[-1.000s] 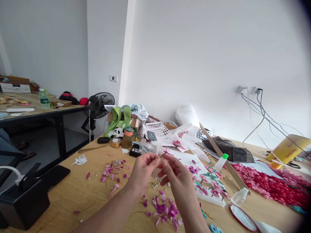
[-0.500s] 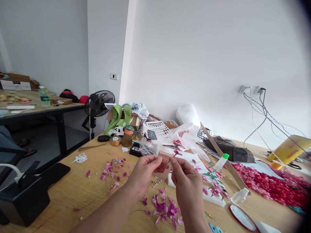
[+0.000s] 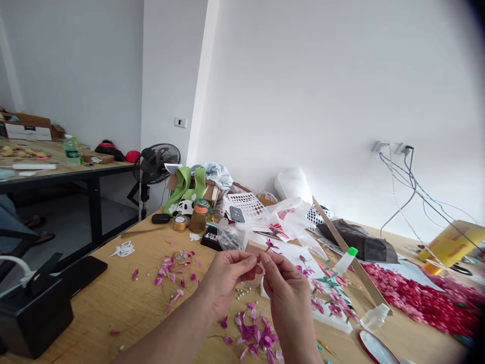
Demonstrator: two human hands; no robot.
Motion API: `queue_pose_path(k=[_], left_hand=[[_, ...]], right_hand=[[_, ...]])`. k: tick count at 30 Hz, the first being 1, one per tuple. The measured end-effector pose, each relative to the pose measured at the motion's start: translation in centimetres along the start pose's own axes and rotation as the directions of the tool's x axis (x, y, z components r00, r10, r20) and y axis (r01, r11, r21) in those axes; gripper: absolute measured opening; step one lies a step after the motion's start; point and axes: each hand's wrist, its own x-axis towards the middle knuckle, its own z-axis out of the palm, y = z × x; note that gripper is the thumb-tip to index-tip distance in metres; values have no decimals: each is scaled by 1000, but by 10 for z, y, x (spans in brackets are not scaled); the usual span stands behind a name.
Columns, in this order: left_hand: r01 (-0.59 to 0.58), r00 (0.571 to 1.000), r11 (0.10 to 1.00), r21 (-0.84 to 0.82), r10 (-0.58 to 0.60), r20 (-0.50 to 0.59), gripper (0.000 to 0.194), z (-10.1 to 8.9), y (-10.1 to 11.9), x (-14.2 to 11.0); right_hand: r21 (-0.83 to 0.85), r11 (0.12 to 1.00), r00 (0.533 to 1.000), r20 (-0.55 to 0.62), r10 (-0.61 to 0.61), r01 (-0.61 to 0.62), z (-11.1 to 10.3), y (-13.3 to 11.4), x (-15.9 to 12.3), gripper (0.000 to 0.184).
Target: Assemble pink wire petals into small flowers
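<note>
My left hand and my right hand meet above the wooden table, fingertips pinched together on a small pink flower on a thin wire stem. Below the hands lies a heap of loose pink petals and a few white beads. A second scatter of pink petals lies to the left. Just right of my hands sits a white board with pink flowers and green leaves.
A black device and dark phone sit at the left edge. Jars, a fan and clutter stand behind. A glue bottle, wooden stick, red petal pile and red-rimmed lid lie right.
My hands dropped slightly lower and closer together; the flower stem shifted from tilting right to standing between my fingertips. The view drifted a little to the left.
</note>
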Motion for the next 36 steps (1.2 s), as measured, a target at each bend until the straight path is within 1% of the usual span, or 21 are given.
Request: queue_pose_path(k=[4, 7, 13, 23, 26, 28, 32, 36], left_hand=[[98, 995, 986, -132, -99, 3, 24, 0, 2, -1], [124, 992, 978, -168, -123, 16, 22, 1, 3, -1], [91, 996, 983, -157, -91, 12, 19, 3, 2, -3], [29, 1000, 993, -111, -28, 10, 19, 8, 3, -4], [27, 1000, 996, -80, -26, 3, 21, 8, 3, -5], [23, 1000, 997, -72, -24, -12, 22, 8, 2, -5], [-5, 1000, 997, -72, 3, -29, 20, 9, -2, -4], [-55, 997, 998, -20, 54, -51, 18, 10, -5, -3]], right_hand=[[-26, 999, 1000, 15, -19, 20, 0, 1, 0, 27], [-45, 998, 999, 9, -46, 47, 0, 0, 0, 27], [-50, 995, 997, -4, -83, 83, 0, 1, -2, 25], [-21, 996, 996, -35, -87, 86, 0, 3, -2, 25], [-12, 997, 996, -37, -75, 75, 0, 2, -2, 24], [32, 998, 998, -27, -53, 54, 0, 3, -2, 24], [176, 984, 999, -13, 41, -38, 3, 4, -1, 25], [238, 967, 994, -24, 102, -94, 4, 5, 0, 27]])
